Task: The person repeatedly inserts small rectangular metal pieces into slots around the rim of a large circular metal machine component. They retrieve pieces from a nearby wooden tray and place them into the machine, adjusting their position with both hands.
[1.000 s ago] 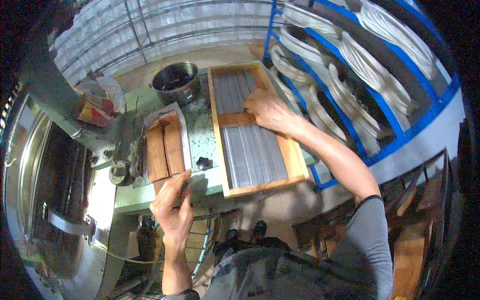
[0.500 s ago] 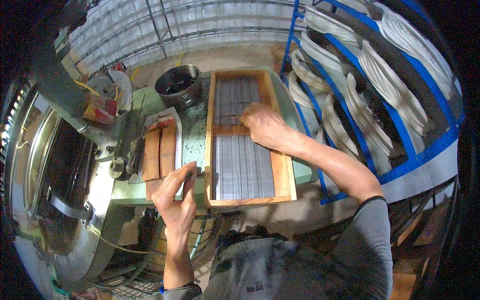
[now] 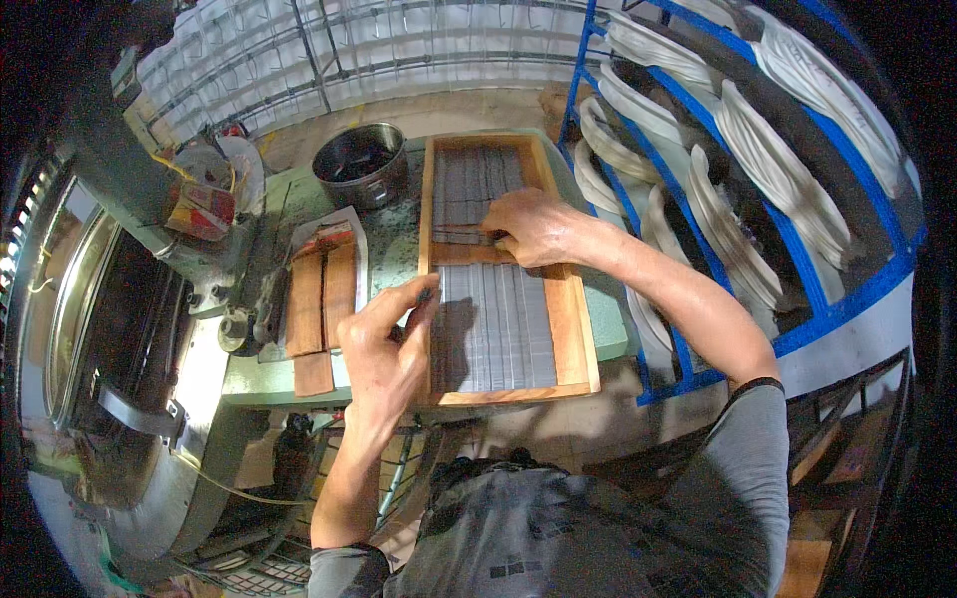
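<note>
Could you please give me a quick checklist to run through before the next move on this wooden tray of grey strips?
1. Long wooden tray lies flat on the green worktable: ok.
2. Right hand rests on the tray's wooden crossbar: ok.
3. Left hand is at the tray's left rim, fingertips pinched together: ok; what they pinch, cannot tell.
4. Grey strips in the near compartment lie side by side, parallel: ok.
5. Round dark metal pot stands apart from the tray's far corner: ok.
6. Brown wooden slats on the small tray lie apart from both hands: ok.
</note>
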`<state>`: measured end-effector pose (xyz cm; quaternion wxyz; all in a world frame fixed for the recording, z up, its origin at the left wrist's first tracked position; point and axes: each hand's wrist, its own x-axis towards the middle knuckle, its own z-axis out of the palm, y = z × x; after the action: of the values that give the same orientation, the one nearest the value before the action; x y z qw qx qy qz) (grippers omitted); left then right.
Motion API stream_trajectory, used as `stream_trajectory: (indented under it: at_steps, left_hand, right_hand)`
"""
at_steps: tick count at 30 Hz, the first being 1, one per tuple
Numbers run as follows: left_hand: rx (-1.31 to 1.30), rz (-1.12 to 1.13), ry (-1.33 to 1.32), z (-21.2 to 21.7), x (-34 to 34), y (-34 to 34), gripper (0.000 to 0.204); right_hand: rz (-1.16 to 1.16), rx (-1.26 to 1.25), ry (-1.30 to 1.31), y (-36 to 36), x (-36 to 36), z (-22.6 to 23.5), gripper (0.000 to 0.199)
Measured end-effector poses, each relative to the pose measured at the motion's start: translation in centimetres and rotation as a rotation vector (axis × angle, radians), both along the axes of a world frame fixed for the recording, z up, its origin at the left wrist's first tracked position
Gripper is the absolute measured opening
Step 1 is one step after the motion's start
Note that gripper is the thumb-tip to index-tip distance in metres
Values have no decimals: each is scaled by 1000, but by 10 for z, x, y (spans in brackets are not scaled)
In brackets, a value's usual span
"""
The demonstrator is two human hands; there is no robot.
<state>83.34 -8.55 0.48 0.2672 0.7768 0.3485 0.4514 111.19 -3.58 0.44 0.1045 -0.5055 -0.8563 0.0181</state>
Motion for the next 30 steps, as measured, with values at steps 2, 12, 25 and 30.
stream_trajectory:
  at_steps: [2, 12, 25, 30]
  left_hand:
    - [-124, -42, -28, 1, 7, 11, 27]
    - [-887, -225, -555, 2, 63, 61, 61]
    - [-275, -285, -321, 7, 108, 88, 32]
    - [-327, -277, 29, 6, 111, 93, 27]
  right_hand:
    - [52, -37, -58, 6, -1, 6, 20]
    - [-144, 51, 71, -11, 2, 11, 34]
    - [-209, 586, 579, -56, -6, 27, 23]
    - [-223, 512, 774, -48, -3, 27, 29]
